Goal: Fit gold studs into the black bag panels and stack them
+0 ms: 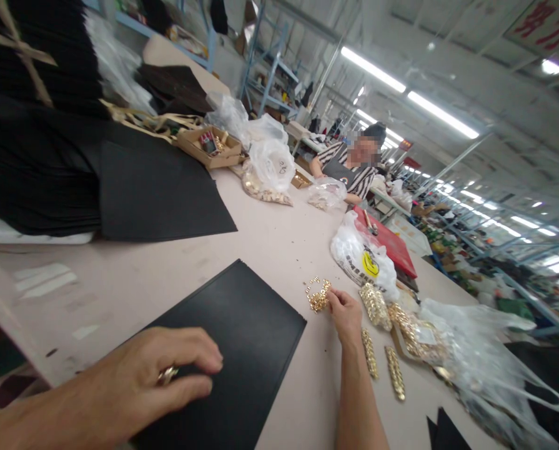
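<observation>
My left hand (167, 375) is over the black sheet (242, 319), its fingers curled around a shiny gold metal piece (167, 375) that shows between thumb and forefinger. The piece is mostly hidden in the palm. At the small loose pile of gold metal pieces (317, 299), my right hand (346, 310) is pinched closed at the pile's right edge. What sits between those fingertips is too small to make out. The black sheet lies flat on the pale table, left of the pile.
Rows of gold metal hardware (375, 306) and a clear plastic bag (476, 362) lie at right. Beyond are a white bag (361, 253) and a red sheet (389, 244). Black sheets (157, 187) are stacked at left, near a cardboard box (208, 150). A person (349, 165) sits opposite.
</observation>
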Available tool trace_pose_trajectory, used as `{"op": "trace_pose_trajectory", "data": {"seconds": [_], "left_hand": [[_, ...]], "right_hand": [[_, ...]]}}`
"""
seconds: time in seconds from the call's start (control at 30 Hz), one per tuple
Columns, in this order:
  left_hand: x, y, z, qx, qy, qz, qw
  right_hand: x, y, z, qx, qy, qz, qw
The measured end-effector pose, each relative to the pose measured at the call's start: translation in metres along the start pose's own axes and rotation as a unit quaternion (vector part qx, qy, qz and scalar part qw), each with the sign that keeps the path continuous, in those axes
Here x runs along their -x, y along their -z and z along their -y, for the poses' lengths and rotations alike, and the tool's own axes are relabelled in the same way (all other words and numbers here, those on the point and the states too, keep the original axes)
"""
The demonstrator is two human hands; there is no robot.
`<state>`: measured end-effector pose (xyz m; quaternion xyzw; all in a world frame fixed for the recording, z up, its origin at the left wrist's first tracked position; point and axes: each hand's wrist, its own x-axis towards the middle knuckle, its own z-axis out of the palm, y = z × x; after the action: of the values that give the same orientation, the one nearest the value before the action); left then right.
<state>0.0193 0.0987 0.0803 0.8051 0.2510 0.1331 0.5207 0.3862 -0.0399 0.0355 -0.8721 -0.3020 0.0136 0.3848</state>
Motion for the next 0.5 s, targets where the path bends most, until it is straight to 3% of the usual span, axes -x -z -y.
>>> {"op": "trace_pose_trajectory", "data": {"seconds": [0.1,0.2,0.3,0.4,0.5], "left_hand": [[-0.042,-0.006,-0.042,0.123,0.042,0.008,0.991],[-0.089,-0.033,-0.061,0.325,0.102,0.009,0.940],[-0.133,-0.071,-0.058,0.374,0.116,0.003,0.920],[-0.172,-0.103,-0.043,0.339,0.132,0.001,0.931],[-0.203,-0.123,-0.033,0.302,0.119,0.010,0.946]], "right_hand": [[0.005,0.004,0.001,0.025,0.000,-0.008,1.000],[0.012,0.004,0.008,0.048,0.010,0.003,0.999],[0.019,-0.003,0.015,0.080,0.029,0.045,0.995],[0.022,-0.011,0.018,0.102,0.034,0.065,0.992],[0.020,-0.013,0.015,0.032,0.011,0.045,0.998]]}}
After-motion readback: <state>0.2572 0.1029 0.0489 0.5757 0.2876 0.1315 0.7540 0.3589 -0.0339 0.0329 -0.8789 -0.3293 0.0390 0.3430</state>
